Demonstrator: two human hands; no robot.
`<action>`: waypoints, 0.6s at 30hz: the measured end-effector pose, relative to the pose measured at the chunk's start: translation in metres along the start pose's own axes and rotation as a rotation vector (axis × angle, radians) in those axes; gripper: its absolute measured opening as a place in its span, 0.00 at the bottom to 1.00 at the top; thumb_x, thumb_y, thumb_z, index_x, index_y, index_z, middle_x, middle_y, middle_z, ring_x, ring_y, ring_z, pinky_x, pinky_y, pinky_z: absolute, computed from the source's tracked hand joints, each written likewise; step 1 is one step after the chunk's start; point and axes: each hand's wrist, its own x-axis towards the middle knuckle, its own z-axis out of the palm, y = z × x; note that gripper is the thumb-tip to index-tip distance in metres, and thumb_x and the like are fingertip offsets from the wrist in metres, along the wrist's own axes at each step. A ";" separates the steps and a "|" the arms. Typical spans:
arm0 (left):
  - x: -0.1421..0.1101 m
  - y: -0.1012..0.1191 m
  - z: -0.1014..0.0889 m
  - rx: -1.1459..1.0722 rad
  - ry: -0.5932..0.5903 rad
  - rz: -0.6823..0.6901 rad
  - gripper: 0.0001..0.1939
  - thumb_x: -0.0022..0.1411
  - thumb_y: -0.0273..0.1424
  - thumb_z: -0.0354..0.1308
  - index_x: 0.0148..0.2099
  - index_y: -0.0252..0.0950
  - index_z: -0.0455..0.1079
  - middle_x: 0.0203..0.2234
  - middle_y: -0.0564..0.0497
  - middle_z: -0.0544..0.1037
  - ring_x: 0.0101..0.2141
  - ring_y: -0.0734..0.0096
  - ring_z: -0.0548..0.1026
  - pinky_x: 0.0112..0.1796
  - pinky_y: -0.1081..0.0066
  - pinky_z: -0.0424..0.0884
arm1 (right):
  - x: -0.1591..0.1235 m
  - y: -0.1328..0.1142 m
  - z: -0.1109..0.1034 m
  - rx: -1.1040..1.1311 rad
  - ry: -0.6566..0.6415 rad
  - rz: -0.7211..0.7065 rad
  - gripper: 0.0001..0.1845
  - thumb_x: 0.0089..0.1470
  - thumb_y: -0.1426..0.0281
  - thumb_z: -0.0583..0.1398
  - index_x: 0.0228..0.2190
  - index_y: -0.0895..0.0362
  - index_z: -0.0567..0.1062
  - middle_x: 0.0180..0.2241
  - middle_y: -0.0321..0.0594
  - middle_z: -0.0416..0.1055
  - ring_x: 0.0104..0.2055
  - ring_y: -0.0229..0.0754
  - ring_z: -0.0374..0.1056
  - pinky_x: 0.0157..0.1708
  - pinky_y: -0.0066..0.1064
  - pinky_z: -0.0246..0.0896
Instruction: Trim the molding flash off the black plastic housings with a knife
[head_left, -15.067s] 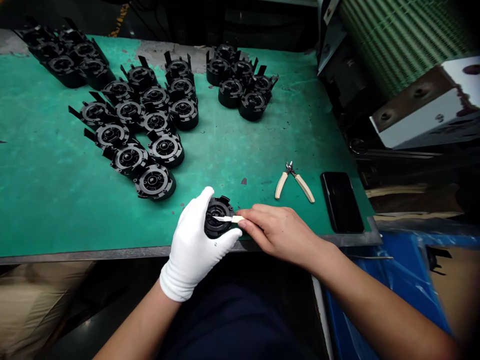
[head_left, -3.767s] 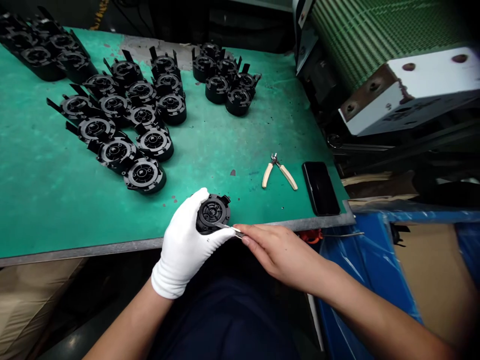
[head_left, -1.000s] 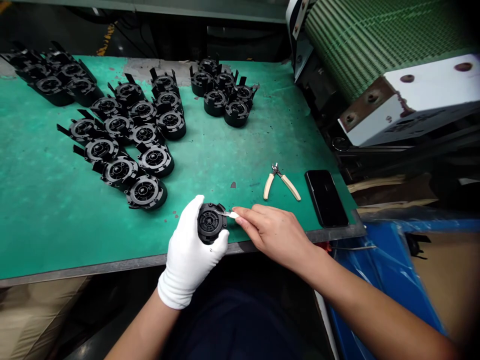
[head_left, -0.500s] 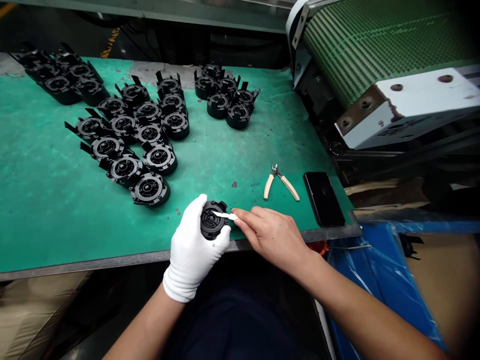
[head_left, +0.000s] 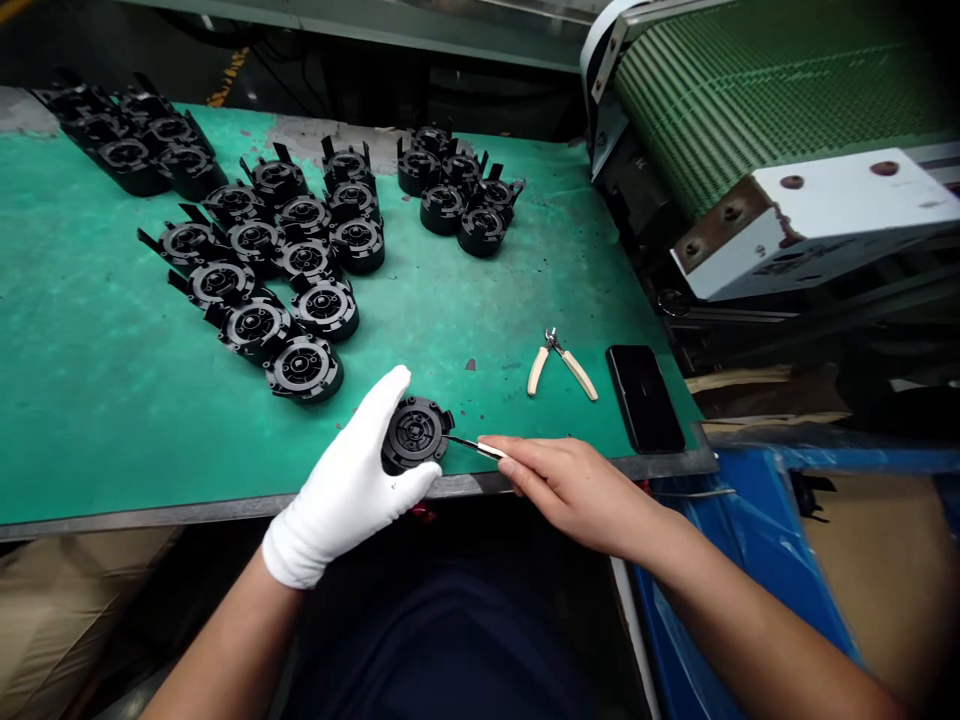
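My left hand (head_left: 352,480), in a white glove, is closed round a round black plastic part (head_left: 415,432) at the near edge of the green table (head_left: 90,400). The part's ribbed face points up. My bare right hand (head_left: 574,485) pinches a small knife (head_left: 474,446) with a pale handle. Its thin blade touches the right rim of the part.
Several identical black parts (head_left: 292,260) stand in clusters across the middle and far left of the table. Small pliers (head_left: 559,360) and a black phone (head_left: 643,397) lie to the right. A green conveyor belt (head_left: 750,90) rises at the far right. A blue bin (head_left: 735,560) sits below.
The blade has come off the part's face and now meets its right rim. My right hand has drawn back to the right, and my left hand has tilted the part and shifted slightly left.
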 end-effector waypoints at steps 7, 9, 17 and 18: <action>-0.003 -0.006 -0.002 0.009 -0.017 -0.075 0.51 0.57 0.50 0.69 0.73 0.44 0.47 0.69 0.48 0.58 0.68 0.56 0.58 0.68 0.56 0.55 | 0.008 -0.005 0.008 -0.107 -0.015 -0.026 0.22 0.71 0.67 0.50 0.61 0.54 0.70 0.46 0.43 0.80 0.45 0.49 0.77 0.43 0.40 0.72; -0.001 -0.007 -0.001 0.007 -0.026 -0.065 0.50 0.56 0.52 0.69 0.72 0.45 0.49 0.68 0.49 0.61 0.67 0.55 0.60 0.68 0.55 0.55 | 0.010 -0.006 0.008 -0.110 -0.033 -0.035 0.22 0.71 0.67 0.49 0.61 0.55 0.70 0.46 0.43 0.80 0.44 0.49 0.77 0.43 0.40 0.72; 0.009 -0.013 -0.014 0.015 -0.136 -0.046 0.50 0.54 0.51 0.70 0.71 0.48 0.51 0.67 0.53 0.62 0.68 0.52 0.58 0.68 0.52 0.57 | 0.021 -0.003 -0.004 -0.051 -0.109 -0.095 0.21 0.69 0.68 0.53 0.59 0.52 0.72 0.49 0.43 0.79 0.48 0.49 0.77 0.47 0.37 0.71; 0.010 -0.014 -0.015 0.015 -0.142 -0.039 0.49 0.54 0.51 0.70 0.71 0.48 0.51 0.67 0.52 0.62 0.67 0.53 0.59 0.68 0.53 0.56 | 0.021 -0.002 -0.005 -0.050 -0.090 -0.090 0.20 0.69 0.68 0.53 0.59 0.51 0.73 0.50 0.43 0.79 0.48 0.48 0.77 0.48 0.37 0.71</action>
